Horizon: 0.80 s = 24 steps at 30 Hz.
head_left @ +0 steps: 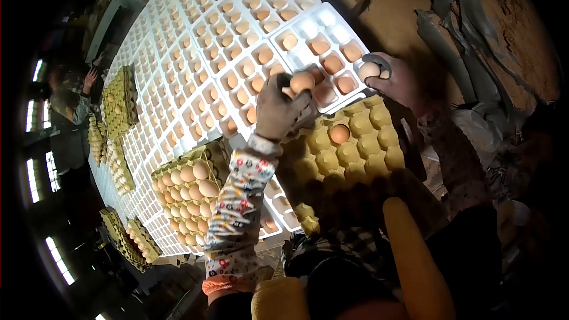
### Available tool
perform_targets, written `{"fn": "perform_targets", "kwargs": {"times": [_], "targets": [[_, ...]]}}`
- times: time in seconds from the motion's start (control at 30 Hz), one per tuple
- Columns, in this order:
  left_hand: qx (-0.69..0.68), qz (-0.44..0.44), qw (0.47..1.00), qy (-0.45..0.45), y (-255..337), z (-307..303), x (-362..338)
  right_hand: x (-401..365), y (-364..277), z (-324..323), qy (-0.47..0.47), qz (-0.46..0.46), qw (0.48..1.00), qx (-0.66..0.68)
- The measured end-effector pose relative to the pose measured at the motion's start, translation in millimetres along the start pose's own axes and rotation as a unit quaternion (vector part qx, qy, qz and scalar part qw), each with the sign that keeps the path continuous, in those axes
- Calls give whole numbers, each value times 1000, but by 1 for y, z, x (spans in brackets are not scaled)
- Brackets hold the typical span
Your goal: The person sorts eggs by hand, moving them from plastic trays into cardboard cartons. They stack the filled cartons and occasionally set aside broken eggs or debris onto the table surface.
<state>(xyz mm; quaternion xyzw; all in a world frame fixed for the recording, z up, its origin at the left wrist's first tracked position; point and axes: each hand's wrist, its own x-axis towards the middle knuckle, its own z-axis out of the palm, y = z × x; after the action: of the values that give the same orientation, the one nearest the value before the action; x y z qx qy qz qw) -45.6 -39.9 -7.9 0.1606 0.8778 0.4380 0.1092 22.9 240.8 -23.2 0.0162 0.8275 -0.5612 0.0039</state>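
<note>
My left hand (282,108), in a dark-tipped glove, is closed around a brown egg (302,82) above the near white foam tray (306,28). At that tray's right edge, my right hand (394,80) grips a paler egg (368,72); a second light shape shows by its fingers, too small to name. Several eggs sit in the tray's cups, and some cups toward its far end hold none. Just below both hands lies a yellowish pulp egg carton (360,123) with a single brown egg (339,134) in it.
Rows of white trays with eggs (228,41) stretch away to the left. A stacked egg carton full of eggs (188,192) stands left of my forearm. More carton stacks (119,101) stand further off, near another person's hand (90,78). Grey plastic strips (453,41) lie at right.
</note>
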Motion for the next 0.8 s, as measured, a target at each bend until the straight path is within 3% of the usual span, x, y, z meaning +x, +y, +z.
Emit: {"fn": "perform_targets", "kwargs": {"times": [0.03, 0.07, 0.13, 0.17, 0.2, 0.27, 0.33, 0.37, 0.4, 0.43, 0.47, 0.5, 0.53, 0.57, 0.6, 0.63, 0.67, 0.7, 0.73, 0.8], "targets": [[125, 30, 992, 16, -2, 7, 24, 11, 8, 2, 23, -77, 983, -167], [247, 61, 967, 31, -4, 13, 48, 21, 10, 2, 2, -46, 981, -186], [320, -21, 938, -134, -14, 20, 98, 44, 6, 5, -39, 14, 973, -226], [321, -18, 936, -145, -15, 23, 117, 57, -4, 7, 9, -7, 983, -181], [258, -39, 960, -98, -13, 32, 133, 72, 16, 17, 98, -54, 991, -76], [165, 41, 985, -1, -7, 45, 168, 106, 32, 31, 183, -140, 973, -28], [191, 86, 976, 66, -33, 74, 200, 127, 54, 48, 124, -49, 988, 76], [254, 86, 961, 60, -34, 77, 198, 127, 45, 50, 130, -81, 988, 27], [315, 82, 944, 50, -33, 78, 193, 130, 53, 56, 197, -212, 951, -107], [288, 75, 954, 28, -34, 73, 194, 110, 31, 57, 130, -122, 983, -31], [157, 113, 981, 16, -49, 69, 192, 88, -4, 53, 70, -36, 996, 43], [49, 103, 993, 17, -54, 61, 181, 67, -15, 46, -1, -99, 991, -86], [-58, 95, 994, 19, -54, 52, 163, 47, -18, 45, -151, -17, 988, 15], [-67, 85, 991, 76, -51, 45, 139, 18, -28, 46, -186, -112, 975, -55], [-79, 61, 992, 77, -51, 35, 114, -2, -34, 51, -266, -129, 942, -162], [-97, 63, 987, 109, -51, 30, 86, -22, -44, 57, -308, -160, 871, -348], [-156, 34, 980, 121, -48, 27, 55, -35, -37, 68, -246, -215, 850, -414], [-158, -11, 979, 128, -26, 18, 22, -34, -34, 69, -241, -229, 851, -406], [-117, 21, 982, 144, -19, 17, -11, -28, -34, 65, -235, -246, 851, -399], [27, 71, 987, 141, 4, 8, -75, -9, -44, 53, -308, -153, 891, -298]]}}
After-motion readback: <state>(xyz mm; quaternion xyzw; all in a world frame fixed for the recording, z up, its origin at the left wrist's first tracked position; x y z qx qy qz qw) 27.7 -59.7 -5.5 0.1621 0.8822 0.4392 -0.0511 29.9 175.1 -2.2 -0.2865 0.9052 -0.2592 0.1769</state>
